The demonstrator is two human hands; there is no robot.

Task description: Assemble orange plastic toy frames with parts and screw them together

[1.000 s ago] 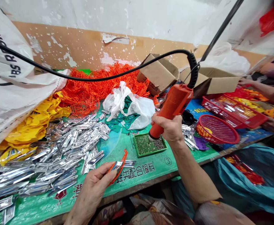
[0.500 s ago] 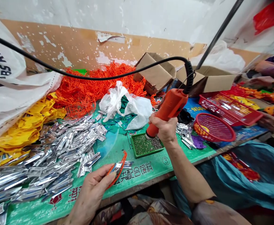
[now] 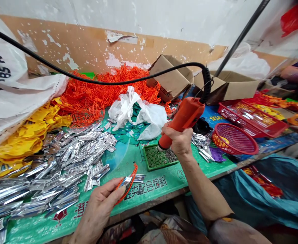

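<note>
My right hand is wrapped round an orange electric screwdriver, whose tip points down over a green tray of small screws. A black cable runs from the tool's top to the left. Between the thumb and fingers of my left hand is an orange plastic piece together with a shiny metal plate, above the table's front part. Silver metal plates lie heaped left of the tray. Behind them is a pile of orange plastic pieces.
Yellow pieces lie by a white sack at the left. A white plastic bag sits behind the tray. Cardboard boxes, a round red basket and a red crate stand to the right. Another person's hand shows at the far right.
Both my hands keep nearly the same places and holds. The view has shifted slightly. At the far right, the other person's hand has moved partly out of view.
</note>
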